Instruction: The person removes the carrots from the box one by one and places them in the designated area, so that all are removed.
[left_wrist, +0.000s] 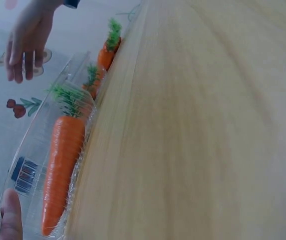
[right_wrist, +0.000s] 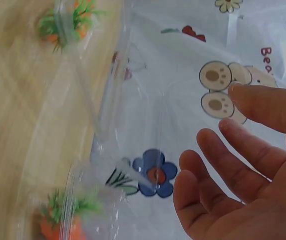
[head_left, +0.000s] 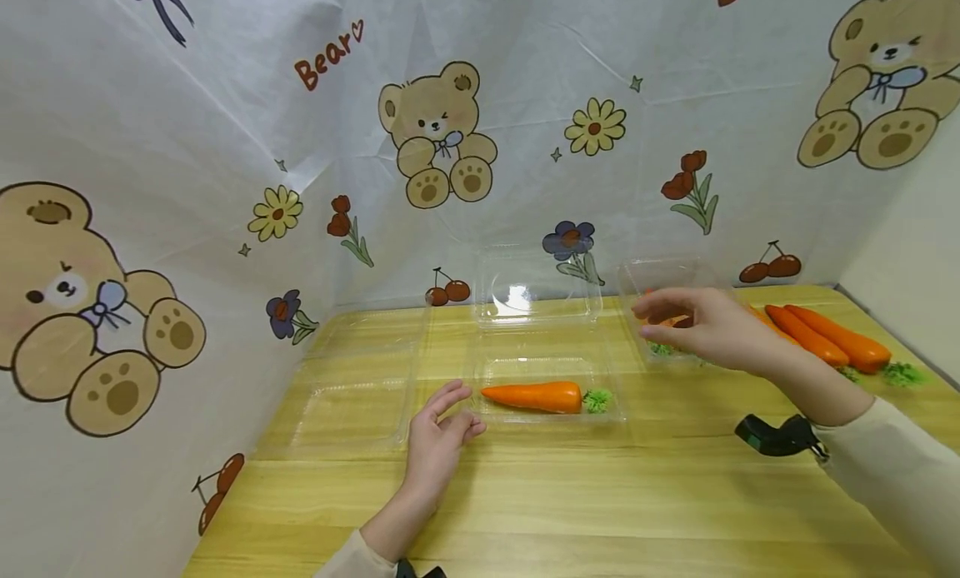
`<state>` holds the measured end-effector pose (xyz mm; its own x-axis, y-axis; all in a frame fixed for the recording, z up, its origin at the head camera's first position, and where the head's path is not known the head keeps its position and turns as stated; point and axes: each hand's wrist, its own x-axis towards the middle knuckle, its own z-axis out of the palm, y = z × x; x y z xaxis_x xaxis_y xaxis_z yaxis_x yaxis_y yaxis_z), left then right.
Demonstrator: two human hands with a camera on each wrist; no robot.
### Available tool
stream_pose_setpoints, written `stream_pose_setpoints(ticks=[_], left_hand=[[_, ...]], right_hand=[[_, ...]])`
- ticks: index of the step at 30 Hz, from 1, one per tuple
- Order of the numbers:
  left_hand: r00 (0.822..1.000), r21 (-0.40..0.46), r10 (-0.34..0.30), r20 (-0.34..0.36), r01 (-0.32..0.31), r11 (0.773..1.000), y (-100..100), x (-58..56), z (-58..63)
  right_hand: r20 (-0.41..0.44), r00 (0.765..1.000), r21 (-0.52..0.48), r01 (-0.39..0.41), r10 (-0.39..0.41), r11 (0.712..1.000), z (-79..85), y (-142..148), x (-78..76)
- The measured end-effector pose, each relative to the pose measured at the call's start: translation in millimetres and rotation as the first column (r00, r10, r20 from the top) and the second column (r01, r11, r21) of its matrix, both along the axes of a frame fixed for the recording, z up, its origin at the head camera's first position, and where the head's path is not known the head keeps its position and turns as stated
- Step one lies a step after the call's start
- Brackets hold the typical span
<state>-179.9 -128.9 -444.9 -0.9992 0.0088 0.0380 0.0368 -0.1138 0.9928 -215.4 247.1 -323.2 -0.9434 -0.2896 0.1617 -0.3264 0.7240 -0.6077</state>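
A transparent plastic box [head_left: 551,363] lies on the table with its hinged lid [head_left: 517,291] raised at the back. Inside it is one orange carrot [head_left: 532,396] with a green leafy top. My left hand [head_left: 437,436] is at the box's left side; the left wrist view shows the thumb [left_wrist: 11,212] and a finger pinching its rim. In the air above a second transparent box [head_left: 633,299] is my right hand [head_left: 701,324], its fingers relaxed and holding nothing. Part of an orange carrot [right_wrist: 62,227] and its green top show low in the right wrist view.
Several loose carrots [head_left: 847,341] lie on the right of the wooden table [head_left: 540,503]. Another transparent container [head_left: 352,386] lies at the left. A white sheet [head_left: 525,28] printed with bears rises behind and along the left side.
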Motion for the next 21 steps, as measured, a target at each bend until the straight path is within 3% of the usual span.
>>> stream_pose_setpoints(ticks=[4,10,21], left_hand=[[1.0,0.007,0.003,-0.001,-0.003,1.0,0,-0.1,0.3],[1.0,0.009,0.008,-0.004,-0.008,1.0,1,0.1,0.3],[1.0,0.003,0.013,0.006,-0.014,1.0,2,1.0,1.8]], right_hand=[[0.052,0.995,-0.05,-0.08,0.083,0.996,0.7,-13,-1.4],[0.148,0.969,-0.114,-0.18,0.196,0.977,-1.3,-26,-6.7],[0.277,0.91,-0.202,-0.259,0.309,0.945,-9.2,-45,-23.6]])
